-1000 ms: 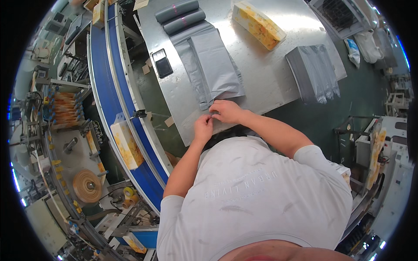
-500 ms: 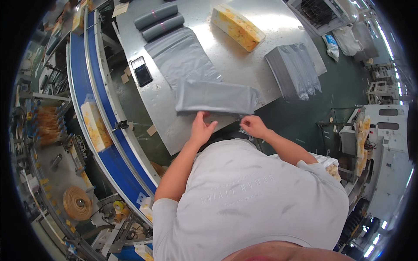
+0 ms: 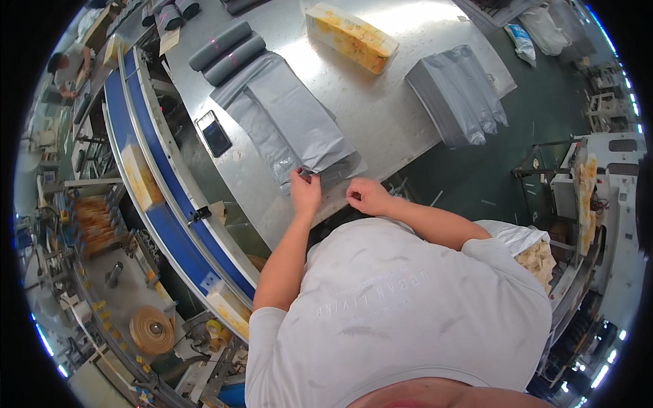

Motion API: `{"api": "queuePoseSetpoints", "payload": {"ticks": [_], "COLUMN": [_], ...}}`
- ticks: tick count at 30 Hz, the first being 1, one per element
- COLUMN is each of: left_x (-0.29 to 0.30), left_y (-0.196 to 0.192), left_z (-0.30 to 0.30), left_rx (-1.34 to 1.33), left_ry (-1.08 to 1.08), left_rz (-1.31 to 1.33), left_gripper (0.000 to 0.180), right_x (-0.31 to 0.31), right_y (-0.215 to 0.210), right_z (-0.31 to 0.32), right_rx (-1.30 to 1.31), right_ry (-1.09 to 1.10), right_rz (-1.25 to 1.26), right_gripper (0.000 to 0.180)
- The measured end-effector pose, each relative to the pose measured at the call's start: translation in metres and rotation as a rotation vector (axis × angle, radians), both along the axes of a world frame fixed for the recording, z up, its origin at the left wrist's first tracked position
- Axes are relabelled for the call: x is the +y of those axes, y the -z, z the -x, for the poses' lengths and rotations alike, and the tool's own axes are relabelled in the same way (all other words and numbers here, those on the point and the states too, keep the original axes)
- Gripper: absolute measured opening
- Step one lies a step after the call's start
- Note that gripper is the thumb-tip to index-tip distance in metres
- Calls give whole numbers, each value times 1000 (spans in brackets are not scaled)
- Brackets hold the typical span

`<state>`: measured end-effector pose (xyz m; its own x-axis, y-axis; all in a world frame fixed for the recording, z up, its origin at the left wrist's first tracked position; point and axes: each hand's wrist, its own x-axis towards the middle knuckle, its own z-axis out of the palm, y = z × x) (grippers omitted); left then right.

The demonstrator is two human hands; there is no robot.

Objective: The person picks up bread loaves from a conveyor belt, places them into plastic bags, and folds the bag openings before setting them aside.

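A grey plastic bag (image 3: 299, 115) lies lengthwise, slanting over another flat grey plastic sheet (image 3: 255, 126) on the metal table. My left hand (image 3: 306, 192) is at the bag's near end, its thumb and fingers pinching the edge. Just to the right, my right hand (image 3: 369, 197) is closed, with the fingers curled toward the thumb. It sits slightly apart from the bag's near corner, and whatever it may hold is too small to make out.
Two grey rolls (image 3: 235, 58) lie beyond the sheet, with a phone (image 3: 213, 133) to its left. A yellow-and-white pack (image 3: 350, 37) and a stack of folded grey bags (image 3: 456, 95) stand on the metal table (image 3: 388, 129). Left runs a blue conveyor (image 3: 180, 248) carrying similar packs.
The grey bag has gone from lying crosswise near me to lying lengthwise over the sheet. My left hand has closed on its near edge; my right hand has shifted left.
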<state>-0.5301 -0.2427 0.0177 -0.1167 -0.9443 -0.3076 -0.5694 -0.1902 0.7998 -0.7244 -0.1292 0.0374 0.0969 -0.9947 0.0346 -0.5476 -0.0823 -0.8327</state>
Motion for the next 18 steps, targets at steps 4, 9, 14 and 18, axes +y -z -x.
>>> {"api": "queuePoseSetpoints", "payload": {"ticks": [4,9,14,18], "left_x": [9,27,49,66], "left_y": [22,35,26,32], "left_z": [-37,-52,-50,-55], "left_rx": [114,181,321,459], "left_ry": [73,81,-1,-57], "left_rz": [-97,-216,-291,-339], "left_gripper": [33,18,9,7], "right_x": [-19,-40,-33,-45], "right_y": [-9,-15,-16,-19], "right_z": [2,0,25,-10], "right_rx": [63,475,617,385], "right_ry": [-64,-172,-112,-278], "right_rz": [173,282,75,81], "right_gripper": [13,19,21,22]}}
